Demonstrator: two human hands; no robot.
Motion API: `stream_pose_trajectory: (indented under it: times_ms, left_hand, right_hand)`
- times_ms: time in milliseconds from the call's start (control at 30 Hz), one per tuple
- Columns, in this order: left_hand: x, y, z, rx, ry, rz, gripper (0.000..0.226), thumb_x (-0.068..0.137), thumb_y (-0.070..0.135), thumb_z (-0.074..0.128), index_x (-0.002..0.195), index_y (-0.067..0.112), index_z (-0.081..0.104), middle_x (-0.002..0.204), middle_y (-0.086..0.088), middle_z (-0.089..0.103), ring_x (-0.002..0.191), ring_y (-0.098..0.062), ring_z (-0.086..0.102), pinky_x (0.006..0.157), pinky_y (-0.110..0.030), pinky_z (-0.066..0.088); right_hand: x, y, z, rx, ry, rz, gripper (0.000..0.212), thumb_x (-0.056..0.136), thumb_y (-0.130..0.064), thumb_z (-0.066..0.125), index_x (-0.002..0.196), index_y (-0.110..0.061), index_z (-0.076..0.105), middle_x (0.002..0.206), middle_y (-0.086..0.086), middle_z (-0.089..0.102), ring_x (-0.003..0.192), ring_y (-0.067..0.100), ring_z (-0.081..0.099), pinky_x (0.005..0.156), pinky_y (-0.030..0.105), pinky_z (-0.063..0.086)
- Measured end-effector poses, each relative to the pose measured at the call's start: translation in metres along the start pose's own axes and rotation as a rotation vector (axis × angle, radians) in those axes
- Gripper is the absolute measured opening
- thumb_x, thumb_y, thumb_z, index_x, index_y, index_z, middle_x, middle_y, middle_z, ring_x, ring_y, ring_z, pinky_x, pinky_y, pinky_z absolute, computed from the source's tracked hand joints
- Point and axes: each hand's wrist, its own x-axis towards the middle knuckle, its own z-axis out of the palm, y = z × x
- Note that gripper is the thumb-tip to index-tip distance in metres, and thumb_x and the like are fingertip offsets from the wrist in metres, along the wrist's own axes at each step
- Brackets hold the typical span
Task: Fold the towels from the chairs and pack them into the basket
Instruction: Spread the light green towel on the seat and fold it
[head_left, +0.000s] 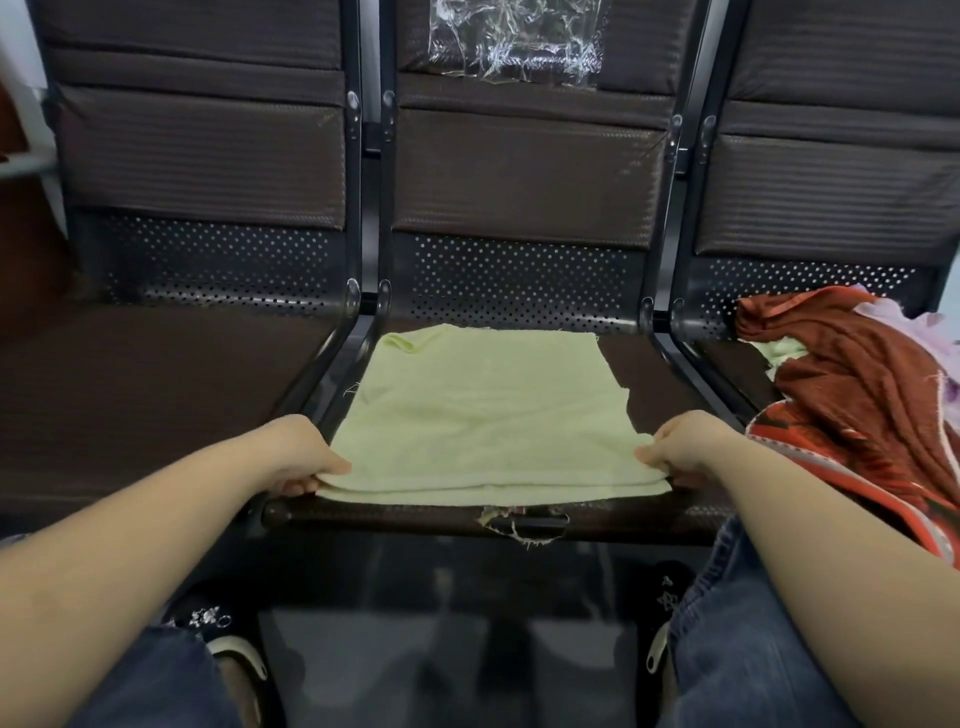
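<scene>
A pale yellow-green towel (483, 415) lies folded in two layers on the middle chair seat (660, 395), its near edge along the seat's front. My left hand (301, 457) pinches the towel's near left corner, thumb on top. My right hand (680, 449) pinches the near right corner the same way. A heap of more towels (852, 395), rust red, patterned red and pale lilac, sits on the right chair seat. No basket is in view.
Three dark brown chairs with black metal frames stand in a row; the left seat (156, 395) holds nothing. Crumpled clear plastic (514, 41) clings to the middle backrest. The middle seat's front edge is torn (519, 525). My knees and shoes are below.
</scene>
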Motion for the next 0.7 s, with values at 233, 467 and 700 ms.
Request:
stream_pose_trajectory:
  times_ms: [233,467,700]
  left_hand:
    - [-0.009,0.008,0.003,-0.356,-0.069,-0.14,0.018,0.095,0.015,0.055,0.108,0.003,0.059,0.093,-0.008,0.065,0.053,-0.012,0.054,0.029,-0.014,0.033]
    - [-0.011,-0.001,-0.006,-0.305,-0.155,-0.126,0.013,0.095,0.014,0.056,0.099,0.005,0.064,0.056,0.0,0.066,0.055,-0.008,0.054,0.033,-0.013,0.033]
    - [-0.014,-0.004,-0.022,-0.471,-0.179,0.0,0.013,0.093,0.005,0.056,0.098,-0.003,0.064,0.072,-0.01,0.073,0.063,-0.018,0.066,0.047,-0.024,0.055]
  right_hand:
    - [-0.003,-0.005,0.006,-0.028,-0.159,0.082,0.021,0.093,-0.018,0.06,0.081,-0.006,0.049,0.064,0.005,0.04,0.05,0.012,0.029,0.042,0.02,0.027]
    - [-0.009,0.002,-0.004,0.04,-0.198,0.082,0.019,0.096,-0.021,0.056,0.085,-0.006,0.05,0.066,0.006,0.051,0.045,0.01,0.042,0.037,0.016,0.028]
    - [-0.008,0.015,-0.026,0.387,-0.254,0.003,0.01,0.091,-0.008,0.061,0.1,-0.009,0.056,0.082,0.008,0.062,0.067,0.015,0.059,0.056,0.024,0.048]
